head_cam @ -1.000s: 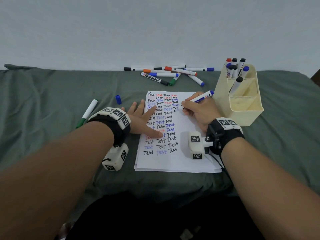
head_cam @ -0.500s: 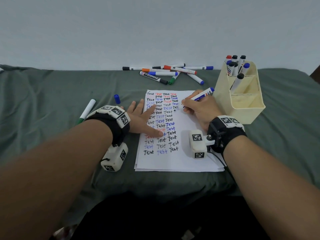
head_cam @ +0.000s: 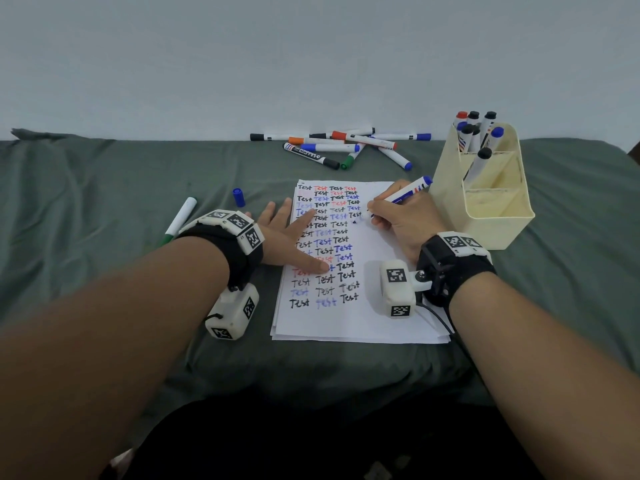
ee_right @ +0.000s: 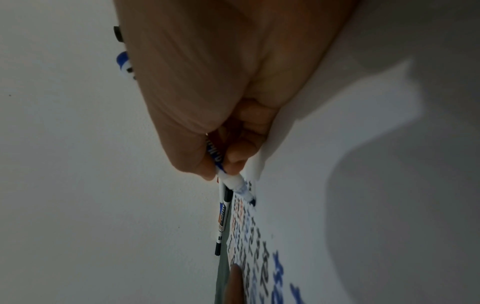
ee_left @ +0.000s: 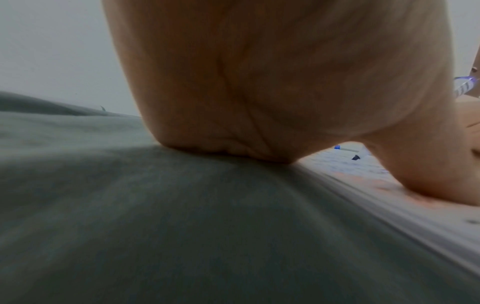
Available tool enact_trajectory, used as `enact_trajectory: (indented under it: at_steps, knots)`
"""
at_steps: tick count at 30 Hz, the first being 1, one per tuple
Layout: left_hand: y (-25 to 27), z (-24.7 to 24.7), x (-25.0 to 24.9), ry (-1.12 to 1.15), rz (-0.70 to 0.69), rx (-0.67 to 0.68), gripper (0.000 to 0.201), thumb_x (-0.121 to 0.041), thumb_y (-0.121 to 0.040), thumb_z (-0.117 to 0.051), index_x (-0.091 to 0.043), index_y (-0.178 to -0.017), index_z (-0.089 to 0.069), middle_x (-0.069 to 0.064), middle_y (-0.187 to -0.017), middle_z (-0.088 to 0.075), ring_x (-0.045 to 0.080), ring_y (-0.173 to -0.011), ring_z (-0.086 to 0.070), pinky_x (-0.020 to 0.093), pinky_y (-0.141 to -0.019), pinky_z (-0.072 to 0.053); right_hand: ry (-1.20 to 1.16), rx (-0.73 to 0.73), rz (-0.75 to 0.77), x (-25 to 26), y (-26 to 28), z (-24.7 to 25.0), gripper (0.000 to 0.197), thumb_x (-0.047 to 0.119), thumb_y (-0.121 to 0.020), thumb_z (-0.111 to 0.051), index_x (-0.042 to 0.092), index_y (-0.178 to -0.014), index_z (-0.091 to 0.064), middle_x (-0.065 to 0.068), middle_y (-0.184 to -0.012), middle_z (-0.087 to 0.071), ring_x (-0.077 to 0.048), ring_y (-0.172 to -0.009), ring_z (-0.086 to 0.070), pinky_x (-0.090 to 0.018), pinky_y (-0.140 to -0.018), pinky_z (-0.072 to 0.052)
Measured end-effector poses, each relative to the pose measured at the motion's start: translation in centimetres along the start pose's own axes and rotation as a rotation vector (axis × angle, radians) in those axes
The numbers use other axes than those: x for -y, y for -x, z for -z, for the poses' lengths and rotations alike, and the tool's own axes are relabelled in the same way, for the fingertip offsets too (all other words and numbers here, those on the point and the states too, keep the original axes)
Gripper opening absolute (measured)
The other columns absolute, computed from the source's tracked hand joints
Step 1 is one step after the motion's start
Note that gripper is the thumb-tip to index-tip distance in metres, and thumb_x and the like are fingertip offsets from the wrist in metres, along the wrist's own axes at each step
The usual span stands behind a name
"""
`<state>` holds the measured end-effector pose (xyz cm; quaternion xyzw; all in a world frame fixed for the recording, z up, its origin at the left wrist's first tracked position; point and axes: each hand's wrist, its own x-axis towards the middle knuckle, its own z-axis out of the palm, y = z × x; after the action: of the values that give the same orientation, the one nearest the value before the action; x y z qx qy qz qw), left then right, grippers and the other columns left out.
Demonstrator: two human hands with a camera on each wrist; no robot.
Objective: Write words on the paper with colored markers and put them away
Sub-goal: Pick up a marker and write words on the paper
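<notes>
at the far left of the green cloth [head_cam: 104, 202] lies a green marker [head_cam: 180, 218], uncapped end not clear, and a little to its right a loose blue cap [head_cam: 238, 197] stands near the paper's far left corner. the left hand [head_cam: 287, 237] lies flat with fingers straight and spread, its heel on the cloth and its fingers and thumb pressing on the left side of the paper [head_cam: 367, 320]; the left wrist view shows the palm's heel [ee_left: 233, 102] bedded on the cloth and the thumb down on the sheet. the paper sits in the middle near the person, covered with rows of "test" in black, red and blue. beyond it, by the wall, a loose pile of markers [head_cam: 339, 147] lies crossed over one another. the right hand [head_cam: 405, 220] rests on the paper's right part, thumb and fingers curled and pinching a blue marker [head_cam: 405, 194] low on its barrel; the right wrist view shows its tip [ee_right: 252, 202] touching the sheet beside the written rows. just right of that hand stands a cream holder [head_cam: 498, 223], touching or nearly touching the paper's edge, with several capped markers upright in its far compartments.
</notes>
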<state>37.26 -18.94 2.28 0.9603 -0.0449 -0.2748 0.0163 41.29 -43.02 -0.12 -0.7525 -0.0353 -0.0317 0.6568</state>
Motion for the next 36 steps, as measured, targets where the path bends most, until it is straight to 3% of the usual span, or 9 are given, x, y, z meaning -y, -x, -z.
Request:
enact_trajectory:
  at_steps: [13, 18, 36]
  knots:
    - [0.0, 0.03, -0.03, -0.005, 0.012, -0.001, 0.138, -0.107, -0.033, -0.036, -0.052, -0.145, 0.025, -0.005, -0.159, 0.034, 0.026, -0.148, 0.027, 0.061, -0.115, 0.01, 0.031, -0.017, -0.005, 0.09, 0.03, -0.07, 0.015, 0.013, -0.081, -0.074, 0.019, -0.074, -0.062, -0.004, -0.061, -0.069, -0.012, -0.054, -0.065, -0.021, -0.05, -0.05]
    - [-0.04, -0.01, 0.0, -0.003, 0.013, -0.004, 0.136, -0.107, -0.036, -0.037, -0.052, -0.145, 0.025, -0.005, -0.159, 0.034, 0.026, -0.148, 0.027, 0.061, -0.115, 0.01, 0.029, -0.053, 0.01, -0.06, -0.11, 0.07, 0.013, 0.013, -0.083, -0.073, 0.017, -0.077, -0.063, -0.001, -0.062, -0.069, -0.013, -0.056, -0.066, -0.02, -0.054, -0.052]
    - [-0.69, -0.25, 0.25, -0.009, 0.019, -0.009, 0.141, -0.11, -0.029, -0.034, -0.053, -0.144, 0.025, -0.006, -0.159, 0.034, 0.026, -0.148, 0.027, 0.061, -0.114, 0.01, 0.083, -0.077, -0.009, -0.29, -0.41, 0.1, 0.01, 0.021, -0.075, -0.07, 0.024, -0.073, -0.06, -0.001, -0.062, -0.069, -0.011, -0.054, -0.065, -0.023, -0.054, -0.052]
